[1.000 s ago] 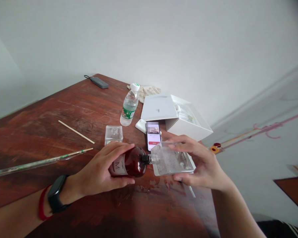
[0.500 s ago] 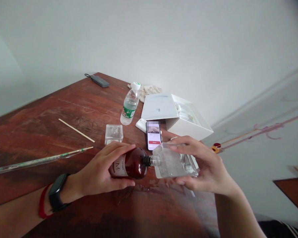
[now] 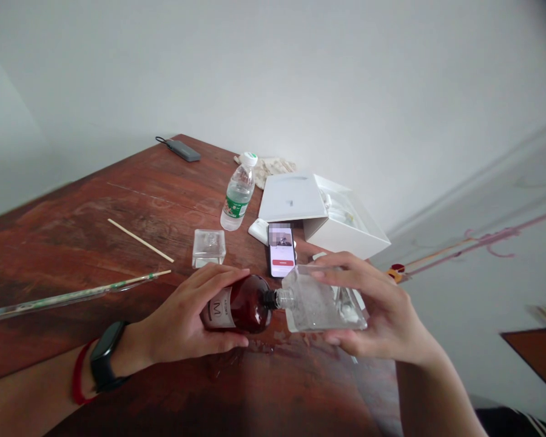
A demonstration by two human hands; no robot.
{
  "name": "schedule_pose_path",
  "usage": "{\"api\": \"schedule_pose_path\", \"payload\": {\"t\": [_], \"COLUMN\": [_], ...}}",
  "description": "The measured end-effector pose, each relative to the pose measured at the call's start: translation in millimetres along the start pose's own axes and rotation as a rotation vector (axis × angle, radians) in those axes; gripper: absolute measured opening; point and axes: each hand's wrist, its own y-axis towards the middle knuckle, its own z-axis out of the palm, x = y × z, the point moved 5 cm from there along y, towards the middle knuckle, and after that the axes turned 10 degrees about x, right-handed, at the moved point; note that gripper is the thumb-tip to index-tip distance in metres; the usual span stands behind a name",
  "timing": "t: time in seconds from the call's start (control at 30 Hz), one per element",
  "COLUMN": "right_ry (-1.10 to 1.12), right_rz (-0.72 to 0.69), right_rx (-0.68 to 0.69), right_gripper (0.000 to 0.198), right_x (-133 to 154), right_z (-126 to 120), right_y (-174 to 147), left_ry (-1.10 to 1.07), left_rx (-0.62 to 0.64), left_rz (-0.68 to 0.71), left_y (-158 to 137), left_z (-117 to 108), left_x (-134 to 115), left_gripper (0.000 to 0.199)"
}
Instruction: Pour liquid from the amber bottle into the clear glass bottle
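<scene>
My left hand (image 3: 186,315) is wrapped round a dark red-brown bottle (image 3: 250,303) with a pale label and a black neck. The bottle lies on its side in the air, its neck pointing right. Fingers of my right hand (image 3: 373,309) grip a clear square glass bottle (image 3: 318,300), also tilted sideways, with its neck pointing left. The two necks meet mouth to mouth between my hands. Drops of liquid are on the table (image 3: 273,388) beneath them. Behind my left hand stands a clear square glass container (image 3: 208,246).
A water bottle with a green label (image 3: 237,194) stands behind, near a lit phone (image 3: 281,249) and an open white box (image 3: 295,197). To the left lie a wooden stick (image 3: 139,238) and a wrapped bundle of sticks (image 3: 73,297). A grey power bank-like device (image 3: 184,150) lies at the far corner.
Both hands and both bottles have shifted very slightly down and to the right, with the necks still together. The picture on the phone screen has changed a little.
</scene>
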Motion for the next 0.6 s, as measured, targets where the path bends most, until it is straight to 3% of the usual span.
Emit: {"api": "schedule_pose_path", "payload": {"t": [0.6], "right_ry": [-0.069], "right_rz": [-0.033], "right_rx": [0.026], "right_gripper": [0.063], "right_x": [5.8], "right_z": [-0.1], "right_y": [-0.2], "left_ry": [-0.093], "left_rx": [0.043], "left_rz": [-0.049], "left_y": [-2.2], "left_z": [6.4], "left_x": [6.7], "left_gripper": [0.084]}}
